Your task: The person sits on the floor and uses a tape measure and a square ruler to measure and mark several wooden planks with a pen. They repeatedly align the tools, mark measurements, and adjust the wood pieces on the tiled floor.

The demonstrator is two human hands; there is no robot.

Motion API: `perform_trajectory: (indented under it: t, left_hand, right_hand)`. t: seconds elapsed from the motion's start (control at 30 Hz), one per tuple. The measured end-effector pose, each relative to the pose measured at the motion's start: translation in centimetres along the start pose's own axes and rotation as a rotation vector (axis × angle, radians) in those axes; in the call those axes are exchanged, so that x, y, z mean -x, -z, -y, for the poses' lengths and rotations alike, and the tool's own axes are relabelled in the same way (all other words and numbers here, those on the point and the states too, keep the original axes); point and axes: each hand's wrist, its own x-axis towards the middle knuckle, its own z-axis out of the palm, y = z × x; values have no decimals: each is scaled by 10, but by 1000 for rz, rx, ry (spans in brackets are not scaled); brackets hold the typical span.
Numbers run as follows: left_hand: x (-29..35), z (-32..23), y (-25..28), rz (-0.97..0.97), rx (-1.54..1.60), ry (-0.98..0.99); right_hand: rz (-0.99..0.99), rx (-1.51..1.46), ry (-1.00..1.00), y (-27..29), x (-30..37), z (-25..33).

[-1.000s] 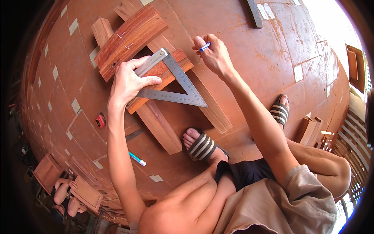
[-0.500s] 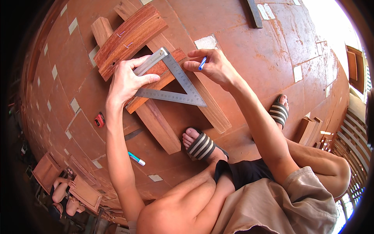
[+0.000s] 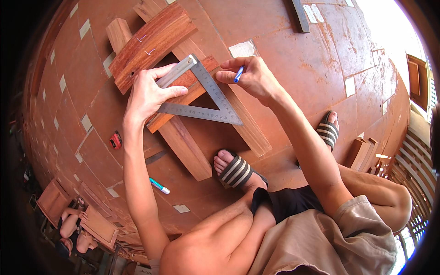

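My left hand [image 3: 149, 94] grips the metal handle of a triangular set square [image 3: 208, 85] and presses it to a reddish wooden piece [image 3: 158, 122]. The square's graduated blade lies across the wood's near side and sticks out past it. By the square's upper corner, my right hand [image 3: 250, 78] pinches a blue-and-white pen [image 3: 239, 74]; its writing tip is hard to make out. Under the worked piece run two lighter wooden bars [image 3: 190, 153]. Just beyond lies a curved red-brown board [image 3: 153, 43] with two pale squiggle marks on its edge.
On the tiled floor at left are a red tape measure [image 3: 115, 140] and a teal marker [image 3: 159, 185]. A dark bar [image 3: 299, 16] lies at the far side. My sandalled feet [image 3: 233, 169] flank the work. Wood offcuts [image 3: 360, 153] rest at right; another person [image 3: 75, 231] sits at lower left.
Both hands, the set square and the pen hold nearly the same places. Only a very slight shift of the whole view shows.
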Motion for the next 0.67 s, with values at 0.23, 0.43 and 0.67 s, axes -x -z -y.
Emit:
perform_trajectory:
  t: [0.23, 0.43, 0.67]
  left_hand:
    - [-1, -3, 1, 28, -6, 8]
    - [-1, -1, 0, 16, -15, -3]
    - [-1, -2, 1, 31, -25, 32]
  right_hand:
    - [-4, -21, 3, 0, 2, 2]
    - [8, -28, 2, 0, 1, 2]
    - [-5, -37, 10, -1, 1, -1]
